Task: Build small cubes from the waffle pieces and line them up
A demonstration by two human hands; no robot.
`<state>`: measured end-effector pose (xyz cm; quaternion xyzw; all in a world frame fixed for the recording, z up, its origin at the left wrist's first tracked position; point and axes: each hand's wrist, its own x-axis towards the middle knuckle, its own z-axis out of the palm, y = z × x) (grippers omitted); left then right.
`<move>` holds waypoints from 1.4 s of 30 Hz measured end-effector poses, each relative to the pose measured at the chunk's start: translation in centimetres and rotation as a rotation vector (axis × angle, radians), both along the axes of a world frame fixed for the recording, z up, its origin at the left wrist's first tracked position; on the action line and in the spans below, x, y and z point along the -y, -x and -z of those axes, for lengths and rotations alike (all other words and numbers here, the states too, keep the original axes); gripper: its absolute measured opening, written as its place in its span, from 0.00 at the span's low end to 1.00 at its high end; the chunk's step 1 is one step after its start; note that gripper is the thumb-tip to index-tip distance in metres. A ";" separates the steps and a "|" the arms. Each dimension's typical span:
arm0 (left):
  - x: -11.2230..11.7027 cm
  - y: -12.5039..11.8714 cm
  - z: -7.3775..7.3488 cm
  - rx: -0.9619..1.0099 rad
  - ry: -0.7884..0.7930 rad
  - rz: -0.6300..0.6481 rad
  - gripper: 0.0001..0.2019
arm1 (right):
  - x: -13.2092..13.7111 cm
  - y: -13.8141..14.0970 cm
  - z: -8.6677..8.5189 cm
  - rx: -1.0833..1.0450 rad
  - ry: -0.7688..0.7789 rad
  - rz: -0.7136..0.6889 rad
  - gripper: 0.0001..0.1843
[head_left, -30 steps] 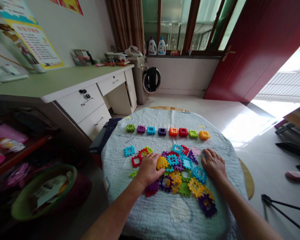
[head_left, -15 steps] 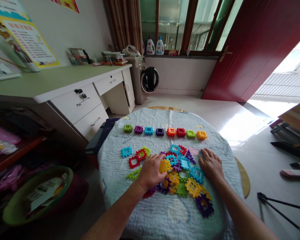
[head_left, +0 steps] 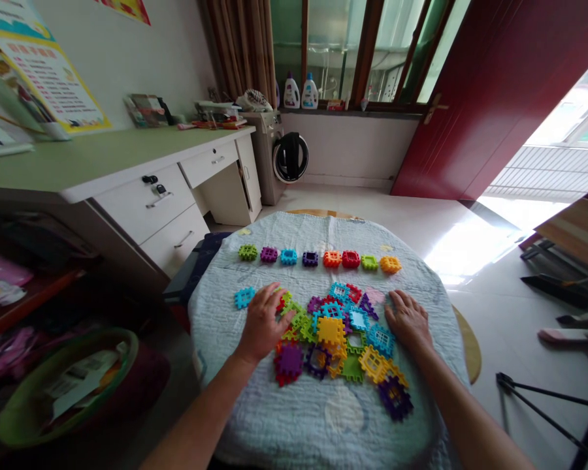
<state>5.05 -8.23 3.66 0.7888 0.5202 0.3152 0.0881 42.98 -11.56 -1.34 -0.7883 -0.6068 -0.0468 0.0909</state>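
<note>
A heap of coloured plastic interlocking tiles (head_left: 345,339) lies on a round table covered by a pale blue quilted cloth (head_left: 323,418). My left hand (head_left: 263,321) lies flat on the heap's left edge, fingers spread over red and green tiles. My right hand (head_left: 408,318) rests flat on the cloth at the heap's right edge, fingers out, touching a pink tile (head_left: 375,297). A yellow tile (head_left: 330,329) sits on top of the heap between my hands. A blue tile (head_left: 244,297) lies alone to the left. Beyond the heap stands a row of small assembled cubes (head_left: 318,259).
A white desk with drawers (head_left: 166,196) stands to the left, a green basin (head_left: 53,391) on the floor beside it. A washing machine (head_left: 279,156) is at the back wall, a red door (head_left: 494,98) to the right, and tripod legs (head_left: 543,398) on the floor.
My left hand has let go of the yellow tile and slid left onto the red and green tiles. The yellow tile now lies on the heap. My right hand has barely moved.
</note>
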 end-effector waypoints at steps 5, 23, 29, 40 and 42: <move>-3.1 5.7 3.0 -0.106 -0.058 -0.346 0.17 | -0.8 -1.1 -0.5 -0.205 -0.019 0.017 0.23; -4.1 4.9 5.4 0.007 -0.027 -0.275 0.17 | 3.5 15.2 -6.3 -0.275 0.025 -0.506 0.17; -4.0 4.7 5.1 0.007 -0.021 -0.274 0.14 | 2.7 12.4 -5.7 -0.476 -0.110 -0.445 0.21; -4.0 4.6 4.9 0.012 -0.019 -0.290 0.12 | 3.8 12.0 -5.5 -0.428 0.039 -0.466 0.28; -4.0 4.6 4.9 0.010 -0.022 -0.291 0.12 | 4.1 12.4 -5.4 -0.417 0.061 -0.471 0.31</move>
